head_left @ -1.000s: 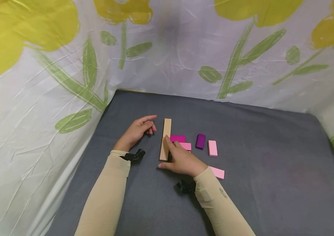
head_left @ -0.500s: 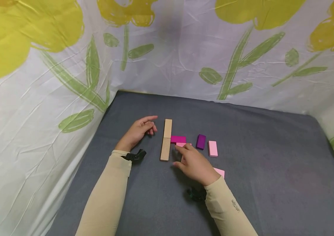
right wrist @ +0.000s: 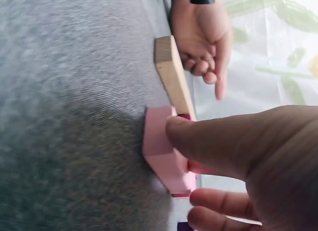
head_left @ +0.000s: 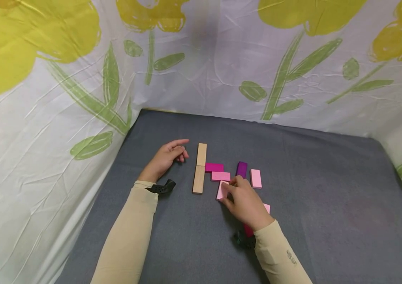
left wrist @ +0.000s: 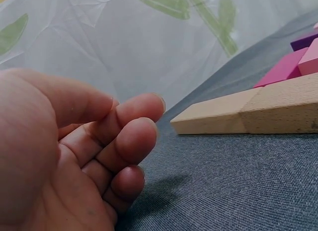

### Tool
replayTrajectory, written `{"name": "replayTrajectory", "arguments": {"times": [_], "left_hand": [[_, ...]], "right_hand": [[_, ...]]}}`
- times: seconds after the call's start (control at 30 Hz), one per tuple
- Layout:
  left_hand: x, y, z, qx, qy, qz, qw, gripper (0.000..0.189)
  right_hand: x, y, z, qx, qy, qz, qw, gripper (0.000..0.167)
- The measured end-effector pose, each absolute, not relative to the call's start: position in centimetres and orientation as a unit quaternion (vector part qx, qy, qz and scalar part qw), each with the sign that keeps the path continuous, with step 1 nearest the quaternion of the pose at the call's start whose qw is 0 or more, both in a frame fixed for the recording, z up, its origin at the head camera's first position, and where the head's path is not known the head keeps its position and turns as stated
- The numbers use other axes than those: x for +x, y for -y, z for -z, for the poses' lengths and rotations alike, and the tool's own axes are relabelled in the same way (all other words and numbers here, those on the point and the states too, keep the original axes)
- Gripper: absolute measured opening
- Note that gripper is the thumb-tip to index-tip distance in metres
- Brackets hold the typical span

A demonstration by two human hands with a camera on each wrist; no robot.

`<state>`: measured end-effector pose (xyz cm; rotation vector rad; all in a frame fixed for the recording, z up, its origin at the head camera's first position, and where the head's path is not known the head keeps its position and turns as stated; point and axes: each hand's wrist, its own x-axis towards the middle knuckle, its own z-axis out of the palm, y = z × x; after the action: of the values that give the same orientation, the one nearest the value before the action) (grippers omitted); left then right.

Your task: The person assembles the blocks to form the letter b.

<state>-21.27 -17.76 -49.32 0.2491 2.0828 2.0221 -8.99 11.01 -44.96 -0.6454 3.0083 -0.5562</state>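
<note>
Your right hand (head_left: 243, 201) pinches a light pink block (head_left: 221, 190) near the wooden bar (head_left: 199, 168); your left hand (head_left: 167, 156) rests loosely curled, holding nothing, bare grey mat (head_left: 329, 205) right.

Almost nothing here can be read. The only lettering is a small dark mark printed on my right sleeve (head_left: 291, 257), near the wrist, and it is too small and blurred for me to make out. The blocks, the grey mat and the flowered sheet behind carry no words, numbers or signs that I can see.
</note>
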Motion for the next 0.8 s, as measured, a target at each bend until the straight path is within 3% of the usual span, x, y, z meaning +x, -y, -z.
{"name": "replayTrajectory", "arguments": {"times": [0.37,0.8], "left_hand": [[-21.0,17.8,49.0,0.076,-0.713,-0.687,0.114,0.042],[-21.1,17.8,49.2,0.077,-0.714,-0.687,0.110,0.041]], "right_hand": [[-7.2,-10.7,45.3,-0.252,-0.954,0.162,-0.018,0.036],[-5.4,-9.0,45.7,-0.289,-0.943,0.166,-0.009,0.037]]}}
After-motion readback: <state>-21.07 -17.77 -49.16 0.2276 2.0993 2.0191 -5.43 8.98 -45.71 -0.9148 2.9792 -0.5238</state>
